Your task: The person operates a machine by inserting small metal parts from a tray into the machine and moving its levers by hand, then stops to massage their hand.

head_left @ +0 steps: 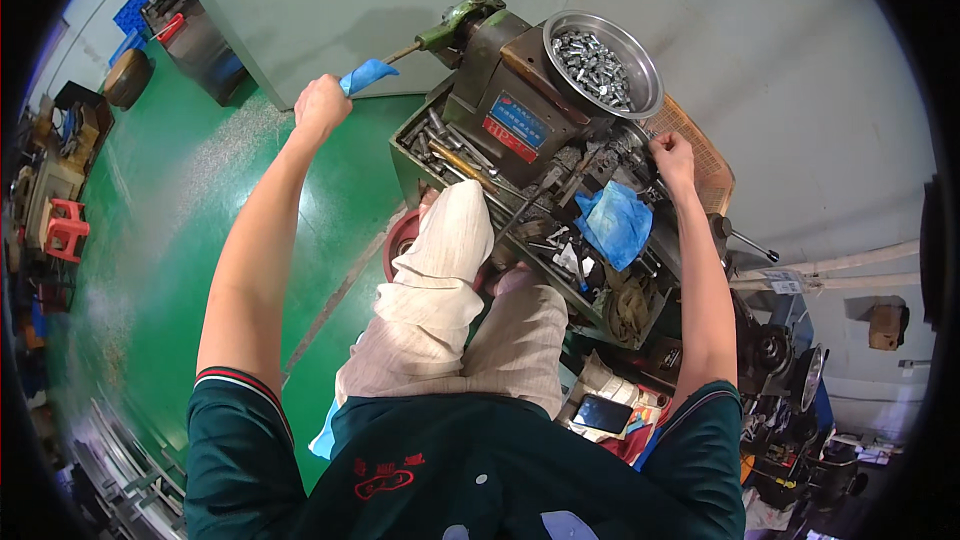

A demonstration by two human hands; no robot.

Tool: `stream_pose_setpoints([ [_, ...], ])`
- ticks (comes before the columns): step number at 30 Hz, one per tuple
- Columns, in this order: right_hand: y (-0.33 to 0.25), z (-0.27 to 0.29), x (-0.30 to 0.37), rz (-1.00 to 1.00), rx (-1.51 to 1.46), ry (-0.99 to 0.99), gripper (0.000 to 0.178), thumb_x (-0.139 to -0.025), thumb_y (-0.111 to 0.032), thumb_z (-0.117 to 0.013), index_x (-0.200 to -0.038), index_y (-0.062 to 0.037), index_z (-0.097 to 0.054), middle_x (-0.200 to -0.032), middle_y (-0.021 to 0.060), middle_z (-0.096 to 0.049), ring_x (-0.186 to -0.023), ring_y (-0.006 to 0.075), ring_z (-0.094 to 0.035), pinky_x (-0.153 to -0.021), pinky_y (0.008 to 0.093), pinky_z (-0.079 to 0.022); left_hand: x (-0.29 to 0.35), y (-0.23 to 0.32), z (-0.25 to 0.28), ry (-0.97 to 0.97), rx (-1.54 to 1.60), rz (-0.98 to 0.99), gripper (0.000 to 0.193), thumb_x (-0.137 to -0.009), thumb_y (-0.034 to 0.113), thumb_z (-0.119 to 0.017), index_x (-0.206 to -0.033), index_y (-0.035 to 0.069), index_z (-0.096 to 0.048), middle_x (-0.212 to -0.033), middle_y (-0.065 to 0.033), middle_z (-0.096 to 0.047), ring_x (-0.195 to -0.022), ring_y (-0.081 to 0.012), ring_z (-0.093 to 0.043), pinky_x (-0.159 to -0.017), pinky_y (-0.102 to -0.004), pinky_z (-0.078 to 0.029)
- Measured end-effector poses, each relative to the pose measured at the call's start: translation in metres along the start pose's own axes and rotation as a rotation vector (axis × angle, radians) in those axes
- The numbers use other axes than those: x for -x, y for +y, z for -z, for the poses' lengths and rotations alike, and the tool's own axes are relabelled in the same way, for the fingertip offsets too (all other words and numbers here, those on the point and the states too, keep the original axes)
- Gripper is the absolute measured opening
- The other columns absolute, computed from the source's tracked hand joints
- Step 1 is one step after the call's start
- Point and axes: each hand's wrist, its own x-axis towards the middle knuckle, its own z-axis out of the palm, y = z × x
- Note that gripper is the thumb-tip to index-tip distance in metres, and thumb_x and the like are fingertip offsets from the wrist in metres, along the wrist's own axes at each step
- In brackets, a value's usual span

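My left hand (322,106) is closed round the end of a lever, where a blue wrap (368,76) covers the grip. The lever's thin rod (404,52) runs to a green hub (462,25) on the bench machine (500,90). My right hand (674,158) is at the machine's right side, just below a steel bowl (652,80) of small metal parts (595,68). Its fingers are pinched together, and whatever they hold is too small to make out. Below that hand a crumpled blue cloth (614,225) lies on the machine's bed.
Metal rods and tools (450,152) fill the tray at the machine's left. A tan woven basket (706,155) stands behind my right hand. A phone (603,413) lies beside my right thigh. A grey door (340,10) is beyond the lever, and a red stool (66,230) stands far left.
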Motion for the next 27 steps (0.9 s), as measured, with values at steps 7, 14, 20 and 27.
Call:
stream_pose_setpoints([
  [7,-0.01,-0.023,-0.009,0.013,-0.093,-0.105,0.013,-0.067,-0.014,-0.061,-0.069,-0.0009,-0.057,-0.06,0.005,-0.056,-0.056,0.0128,-0.053,-0.056,0.0278,-0.043,-0.001,-0.001,-0.002,-0.014,0.0,0.005,0.023,-0.069,0.01,-0.056,-0.091,0.011,-0.065,-0.085,-0.0143,-0.063,-0.082,-0.0307,-0.06,-0.073,-0.0392,-0.048],
  [14,-0.025,-0.025,-0.003,0.051,-0.128,-0.217,0.009,-0.068,-0.008,-0.06,-0.067,-0.0015,-0.053,-0.06,-0.0006,-0.049,-0.056,0.0079,-0.044,-0.055,0.0237,-0.038,-0.001,-0.002,-0.001,-0.009,0.011,0.006,0.024,-0.068,0.01,-0.058,-0.091,0.011,-0.065,-0.086,-0.0145,-0.063,-0.083,-0.0307,-0.06,-0.074,-0.0394,-0.048],
  [20,-0.02,-0.029,-0.01,0.079,-0.124,-0.176,0.016,-0.064,-0.011,-0.062,-0.071,0.0025,-0.056,-0.058,0.0057,-0.054,-0.054,0.0129,-0.05,-0.054,0.0271,-0.042,0.001,0.0,0.0,-0.002,0.015,0.017,0.024,-0.068,0.011,-0.059,-0.091,0.012,-0.065,-0.085,-0.015,-0.063,-0.082,-0.031,-0.06,-0.073,-0.0396,-0.048],
  [27,-0.021,-0.035,-0.012,0.059,-0.146,-0.24,0.022,-0.063,-0.011,-0.064,-0.079,0.0029,-0.058,-0.063,0.0054,-0.056,-0.058,0.0126,-0.051,-0.057,0.0273,-0.042,0.006,0.002,-0.001,0.02,0.038,0.007,0.024,-0.068,0.012,-0.059,-0.091,0.012,-0.065,-0.085,-0.0156,-0.063,-0.081,-0.0319,-0.06,-0.074,-0.0399,-0.048],
])
